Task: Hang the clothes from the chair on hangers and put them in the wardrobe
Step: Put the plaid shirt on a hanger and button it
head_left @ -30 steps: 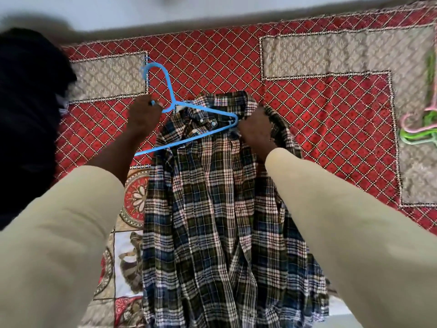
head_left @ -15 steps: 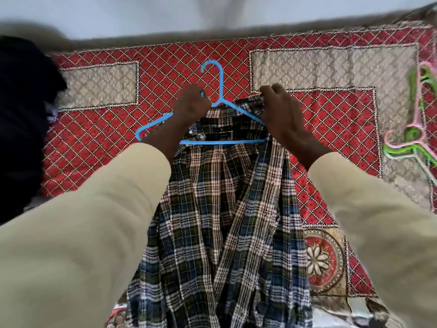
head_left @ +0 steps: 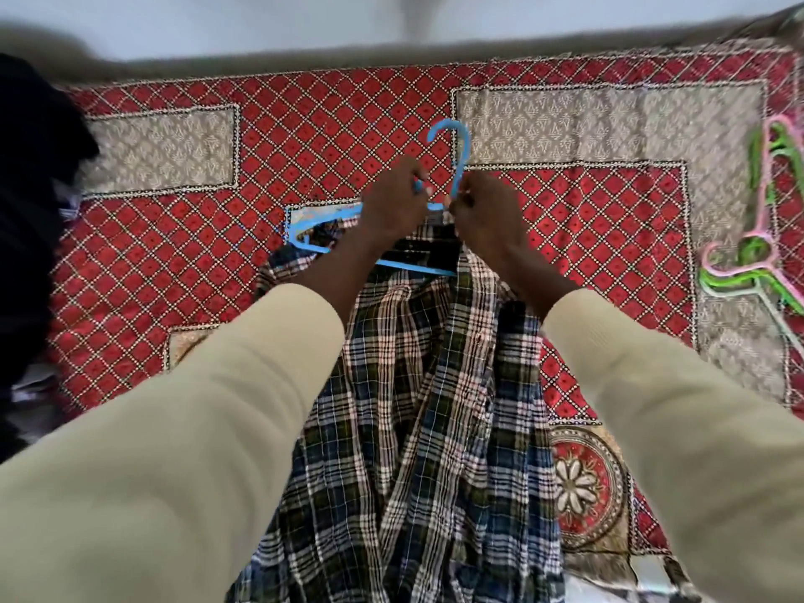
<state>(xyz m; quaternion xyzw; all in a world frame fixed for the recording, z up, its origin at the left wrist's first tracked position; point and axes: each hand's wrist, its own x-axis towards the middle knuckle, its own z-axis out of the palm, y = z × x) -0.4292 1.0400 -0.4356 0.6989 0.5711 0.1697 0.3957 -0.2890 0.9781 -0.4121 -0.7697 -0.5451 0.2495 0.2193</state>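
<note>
Seemingly upright: blue hanger, hook away; plaid shirt lengthwise toward viewer.

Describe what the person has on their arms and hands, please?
Both arms wear long, loose sleeves of plain pale beige cloth, the left sleeve and the right sleeve ending short of the wrists. The left hand and right hand are bare: no gloves, and no rings or watch show.

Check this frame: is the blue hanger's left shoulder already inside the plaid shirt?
No. The left end of the blue hanger sticks out bare over the bedspread, beside the plaid shirt.
</note>
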